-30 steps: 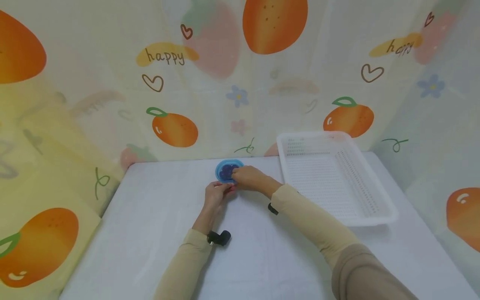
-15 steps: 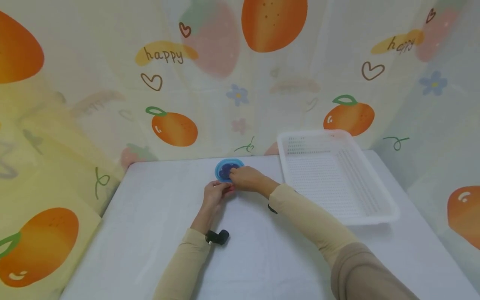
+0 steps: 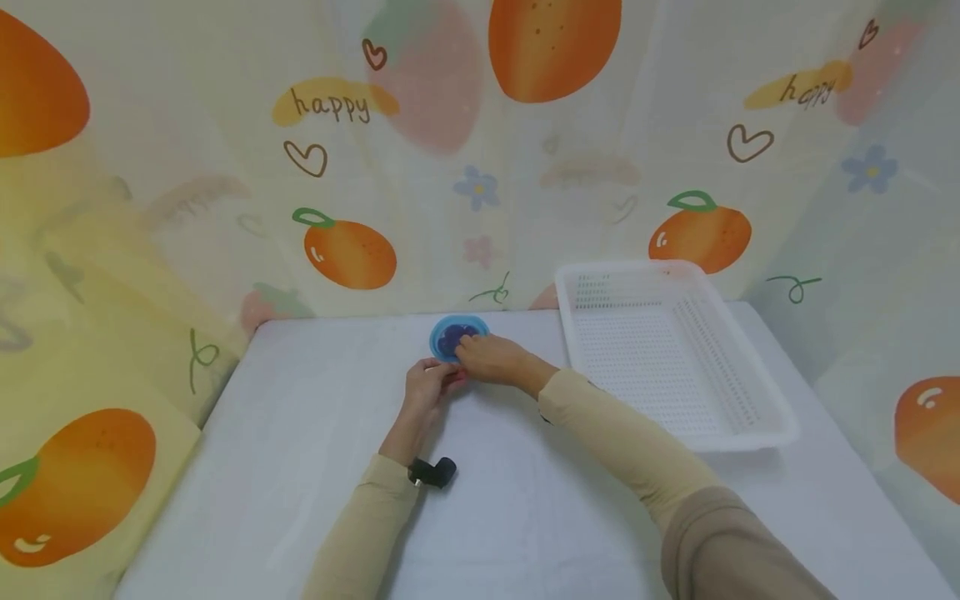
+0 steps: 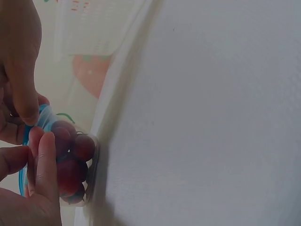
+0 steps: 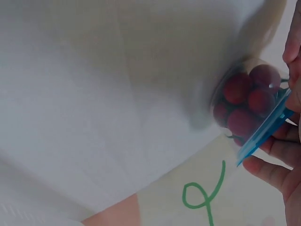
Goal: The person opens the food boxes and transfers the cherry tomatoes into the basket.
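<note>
A clear plastic container (image 4: 95, 157) with a blue lid (image 5: 264, 131) stands near the far table edge. Dark red round fruits (image 4: 68, 172) with bits of green fill it; through the lid they look purple in the head view. My left hand (image 3: 424, 390) is at the container's near edge, thumb and fingers pinching at the rim. On the other side my right hand (image 3: 497, 358) grips the lid's edge, its thumb at the blue rim in the left wrist view. Both hands partly cover the lid, and I cannot tell whether it is loose.
A white perforated plastic basket (image 3: 645, 367) stands on the right of the white-covered table (image 3: 300, 467). A fruit-patterned cloth (image 3: 420, 200) hangs behind the table and along its sides.
My right hand has shifted slightly left over the lid. The left hand stays at the container's near edge, and the basket has not moved.
</note>
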Action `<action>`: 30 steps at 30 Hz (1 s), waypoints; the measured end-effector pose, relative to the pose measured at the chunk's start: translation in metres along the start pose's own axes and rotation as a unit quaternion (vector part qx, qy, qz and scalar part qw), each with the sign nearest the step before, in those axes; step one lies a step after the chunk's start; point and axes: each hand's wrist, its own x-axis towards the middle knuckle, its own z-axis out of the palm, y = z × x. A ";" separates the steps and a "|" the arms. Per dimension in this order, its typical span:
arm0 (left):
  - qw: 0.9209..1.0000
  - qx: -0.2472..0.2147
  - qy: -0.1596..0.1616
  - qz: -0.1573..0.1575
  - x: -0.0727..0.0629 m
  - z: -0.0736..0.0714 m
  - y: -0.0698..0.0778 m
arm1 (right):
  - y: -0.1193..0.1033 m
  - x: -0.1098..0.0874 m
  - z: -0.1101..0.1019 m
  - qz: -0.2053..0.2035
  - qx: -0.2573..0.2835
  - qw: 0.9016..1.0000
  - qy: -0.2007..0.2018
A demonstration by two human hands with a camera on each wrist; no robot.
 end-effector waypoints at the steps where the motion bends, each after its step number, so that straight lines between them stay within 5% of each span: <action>1: 1.000 -0.002 -0.001 0.003 0.000 -0.001 0.000 | 0.000 0.000 0.000 0.001 -0.001 1.000 0.000; 14: 1.000 0.018 -0.008 -0.010 0.001 -0.004 0.003 | 0.002 0.003 0.009 -0.028 -0.042 0.998 0.022; 25: 0.999 -0.015 -0.036 0.005 0.006 -0.008 0.002 | 0.003 0.005 -0.002 -0.042 -0.044 0.998 -0.029; 30: 0.999 0.011 -0.035 -0.005 0.007 -0.011 0.005 | 0.002 0.005 -0.004 -0.045 -0.053 0.997 -0.024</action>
